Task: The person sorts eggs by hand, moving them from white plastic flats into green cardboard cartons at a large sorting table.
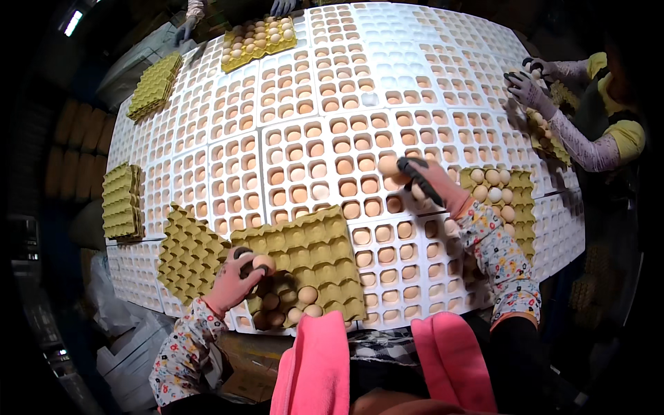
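My left hand (232, 282), in a pinkish glove with dark fingertips, grips a brown egg (263, 263) between thumb and fingers. Below it lies a yellowish pulp egg tray (311, 259) with several eggs (307, 295) in its near-left part. My right hand (441, 184), gloved alike, reaches over the white foam egg trays (327, 205) and grasps an egg (388, 165) at its fingertips. More eggs show under that palm; whether they are held or sit in the cells is unclear. Brown eggs sit in most nearby foam cells.
Another pulp tray (524, 207) with eggs lies beside my right forearm. Pulp trays (189, 254) lie at the left, with stacks (122, 199) beyond. A co-worker's gloved hands (531, 91) work at the right; another person's hands (282, 6) are at the far edge near a filled tray (259, 41).
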Tool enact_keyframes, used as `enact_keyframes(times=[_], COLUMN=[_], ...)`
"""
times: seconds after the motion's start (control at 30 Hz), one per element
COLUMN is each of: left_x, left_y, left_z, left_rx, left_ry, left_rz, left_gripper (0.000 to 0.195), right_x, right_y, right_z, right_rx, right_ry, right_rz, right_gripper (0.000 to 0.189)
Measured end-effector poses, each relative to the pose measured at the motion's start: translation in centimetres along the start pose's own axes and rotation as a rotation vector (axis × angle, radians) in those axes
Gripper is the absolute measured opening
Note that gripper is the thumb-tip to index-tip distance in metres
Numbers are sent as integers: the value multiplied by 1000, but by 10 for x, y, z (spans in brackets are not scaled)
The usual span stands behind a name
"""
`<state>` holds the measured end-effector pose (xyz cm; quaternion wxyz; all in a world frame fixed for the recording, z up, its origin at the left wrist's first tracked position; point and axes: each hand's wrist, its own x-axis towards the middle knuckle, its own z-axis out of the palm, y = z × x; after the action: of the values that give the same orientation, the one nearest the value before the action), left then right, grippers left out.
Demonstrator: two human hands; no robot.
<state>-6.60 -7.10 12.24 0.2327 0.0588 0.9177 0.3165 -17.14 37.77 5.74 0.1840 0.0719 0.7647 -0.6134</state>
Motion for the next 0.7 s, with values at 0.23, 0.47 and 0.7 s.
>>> enact_keyframes(times=[0.23, 0.47, 0.7], left_x=[305, 451, 575], left_y=[184, 201, 259], left_z=[69, 76, 85], left_rx=[398, 759, 641], left_ry=[310, 171, 78], left_rz=[472, 475, 629], left_gripper=[43, 41, 38], right_x=[187, 255, 332], right_y=[7, -9, 17], right_z=[-108, -129, -152], right_rx=[-841, -855, -551], right_ry=[574, 310, 405], right_rz=[-317, -338, -413], right_gripper=[42, 43, 49])
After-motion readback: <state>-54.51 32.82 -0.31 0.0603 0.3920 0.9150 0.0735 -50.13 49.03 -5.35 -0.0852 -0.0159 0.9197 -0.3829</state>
